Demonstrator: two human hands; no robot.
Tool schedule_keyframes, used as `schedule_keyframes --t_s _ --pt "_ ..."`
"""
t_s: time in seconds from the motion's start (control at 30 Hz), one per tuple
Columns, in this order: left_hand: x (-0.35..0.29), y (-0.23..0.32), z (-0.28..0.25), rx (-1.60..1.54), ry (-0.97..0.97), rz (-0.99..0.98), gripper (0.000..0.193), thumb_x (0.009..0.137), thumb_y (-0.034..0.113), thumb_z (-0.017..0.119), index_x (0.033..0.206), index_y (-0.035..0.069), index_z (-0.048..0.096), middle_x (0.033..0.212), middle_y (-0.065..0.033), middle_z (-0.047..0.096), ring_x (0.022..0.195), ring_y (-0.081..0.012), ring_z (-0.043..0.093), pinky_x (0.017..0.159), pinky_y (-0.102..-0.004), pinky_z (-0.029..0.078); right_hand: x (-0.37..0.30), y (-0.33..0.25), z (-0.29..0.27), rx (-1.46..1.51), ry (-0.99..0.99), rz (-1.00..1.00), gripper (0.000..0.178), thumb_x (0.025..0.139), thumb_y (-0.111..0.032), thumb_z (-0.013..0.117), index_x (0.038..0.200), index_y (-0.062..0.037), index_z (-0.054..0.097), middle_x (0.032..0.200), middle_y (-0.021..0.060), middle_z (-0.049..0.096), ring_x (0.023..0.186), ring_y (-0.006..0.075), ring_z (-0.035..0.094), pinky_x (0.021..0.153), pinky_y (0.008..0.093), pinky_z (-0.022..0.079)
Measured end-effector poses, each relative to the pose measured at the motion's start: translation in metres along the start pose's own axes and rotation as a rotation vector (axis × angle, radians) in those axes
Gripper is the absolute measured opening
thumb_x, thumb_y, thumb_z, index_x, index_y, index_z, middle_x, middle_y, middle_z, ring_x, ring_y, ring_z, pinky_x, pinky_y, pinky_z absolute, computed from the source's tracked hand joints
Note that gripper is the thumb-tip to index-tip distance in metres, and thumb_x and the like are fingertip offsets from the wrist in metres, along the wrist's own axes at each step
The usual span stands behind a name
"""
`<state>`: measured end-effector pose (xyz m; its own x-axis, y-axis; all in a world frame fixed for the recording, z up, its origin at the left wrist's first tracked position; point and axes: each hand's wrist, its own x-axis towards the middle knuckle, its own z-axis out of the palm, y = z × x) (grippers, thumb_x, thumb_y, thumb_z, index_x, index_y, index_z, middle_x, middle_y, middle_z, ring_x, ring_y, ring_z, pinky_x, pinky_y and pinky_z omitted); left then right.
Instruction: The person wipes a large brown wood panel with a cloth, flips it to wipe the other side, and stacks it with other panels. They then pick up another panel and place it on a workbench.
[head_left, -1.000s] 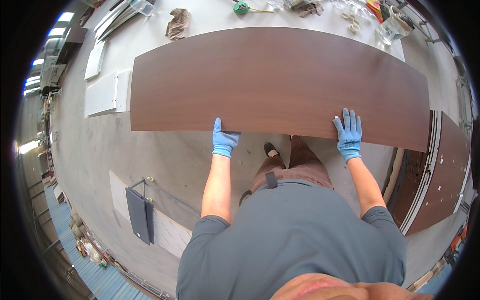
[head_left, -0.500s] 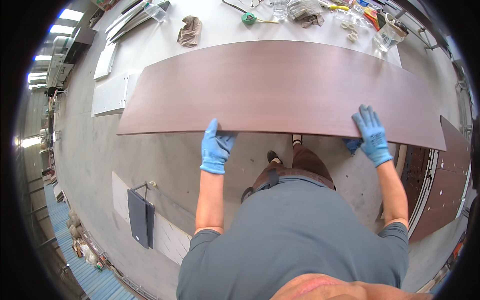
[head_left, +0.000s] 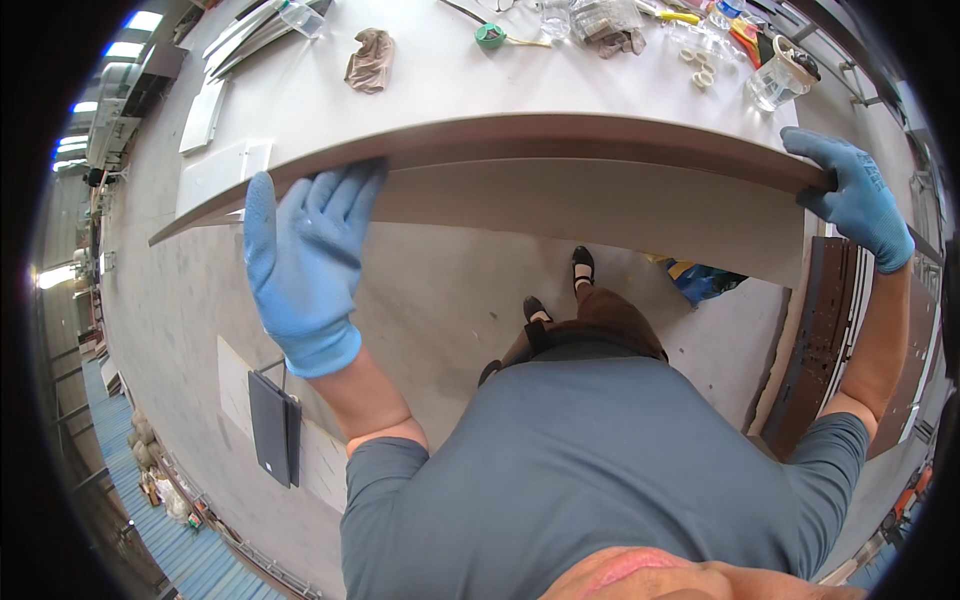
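A long brown panel (head_left: 560,140) is tilted up on the near side of the white table, its narrow edge and shaded face toward me. My left hand (head_left: 310,250), in a blue glove, bears on its left part with the palm showing. The thumb lies over the edge, and the outstretched fingers press against the panel, their tips partly hidden. My right hand (head_left: 850,190), also gloved in blue, is closed round the panel's right end, thumb below and fingers over the top.
On the white table (head_left: 430,80) lie a crumpled glove (head_left: 370,60), a green tape measure (head_left: 490,36) and a clear jar (head_left: 780,80). Brown panels (head_left: 820,340) stand at right. A blue bag (head_left: 705,282) lies under the table, and dark folded boards (head_left: 273,430) stand at left.
The panel has turned from lying flat to standing tilted, its near edge raised. My left hand has moved left and up; my right hand has shifted right to the panel's end.
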<state>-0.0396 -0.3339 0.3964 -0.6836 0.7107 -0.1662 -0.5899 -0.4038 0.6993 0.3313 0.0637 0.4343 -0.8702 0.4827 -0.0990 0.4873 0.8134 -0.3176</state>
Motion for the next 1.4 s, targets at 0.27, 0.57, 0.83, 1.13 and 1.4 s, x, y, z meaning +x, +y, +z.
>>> schedule_keyframes --t_s 0.27,0.57,0.83,1.13,1.4 --pt "0.076 -0.003 0.008 1.486 0.365 1.477 0.048 0.111 0.032 0.056 0.127 -0.011 0.069 0.117 -0.0221 0.076 0.112 -0.0327 0.075 0.095 -0.0419 0.061 0.043 0.058 0.024 -0.336 0.600 -0.290 0.047 0.078 -0.028 0.090 0.118 -0.0067 0.075 0.109 0.0141 0.076 0.099 0.0365 0.074 0.092 0.0414 0.058" --pt "0.166 0.007 -0.037 1.821 -0.176 1.629 0.040 0.107 0.040 0.062 0.077 0.017 0.076 0.076 -0.0038 0.071 0.070 -0.0271 0.069 0.067 -0.0391 0.054 0.047 0.073 0.032 -0.480 0.689 -0.354 0.062 0.083 -0.061 0.080 0.105 -0.0036 0.073 0.101 0.0141 0.075 0.093 0.0347 0.075 0.083 0.0420 0.058" --pt "0.136 -0.009 -0.043 1.802 -0.104 1.632 0.049 0.107 0.048 0.057 0.072 0.020 0.075 0.067 -0.0006 0.065 0.068 -0.0242 0.067 0.068 -0.0387 0.052 0.028 0.081 0.045 -0.409 0.703 -0.341 0.068 0.075 -0.068 0.079 0.093 -0.0030 0.070 0.089 0.0130 0.072 0.093 0.0359 0.076 0.088 0.0436 0.060" --pt "0.082 -0.024 -0.036 1.792 -0.153 1.590 0.050 0.109 0.049 0.057 0.078 0.014 0.074 0.072 -0.0001 0.072 0.068 -0.0236 0.070 0.072 -0.0375 0.057 0.039 0.106 0.046 -0.368 0.678 -0.443 0.069 0.085 -0.070 0.074 0.094 -0.0016 0.071 0.088 0.0121 0.073 0.098 0.0379 0.077 0.093 0.0464 0.060" --pt "0.105 -0.128 -0.067 1.375 0.565 1.797 0.087 0.097 0.084 0.043 0.122 0.004 0.066 0.144 -0.0302 0.052 0.137 -0.0518 0.046 0.114 -0.0673 0.036 0.049 0.117 0.053 -0.396 0.714 -0.448 0.069 0.087 -0.070 0.073 0.097 -0.0021 0.072 0.095 0.0141 0.075 0.103 0.0366 0.077 0.088 0.0427 0.059"
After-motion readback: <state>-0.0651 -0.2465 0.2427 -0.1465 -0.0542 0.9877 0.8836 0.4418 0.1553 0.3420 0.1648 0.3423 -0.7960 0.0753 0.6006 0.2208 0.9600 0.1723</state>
